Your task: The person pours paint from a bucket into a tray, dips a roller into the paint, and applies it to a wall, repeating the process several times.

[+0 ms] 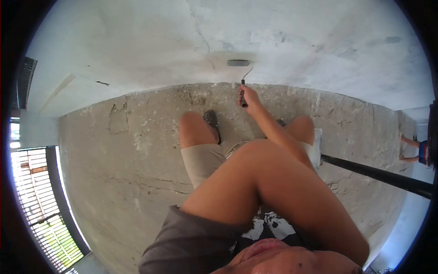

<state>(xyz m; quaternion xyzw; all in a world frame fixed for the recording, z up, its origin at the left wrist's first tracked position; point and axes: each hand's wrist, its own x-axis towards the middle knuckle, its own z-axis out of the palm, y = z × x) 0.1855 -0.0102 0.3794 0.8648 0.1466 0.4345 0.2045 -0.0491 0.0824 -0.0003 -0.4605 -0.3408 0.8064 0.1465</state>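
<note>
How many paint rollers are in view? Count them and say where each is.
1: a grey paint roller at the pale wall, its handle gripped in the right hand. Others may be hidden from this view.

We count one paint roller (238,63) and one right hand (248,97) of our own. We register two bare knees (188,123), two dark shoes (211,123) — the second mostly hidden — one black pole (374,174), one white container (317,146), partly covered, and one large barred window (44,205). At the far edge we list one other person (424,151), two arms (411,142) visible.
</note>
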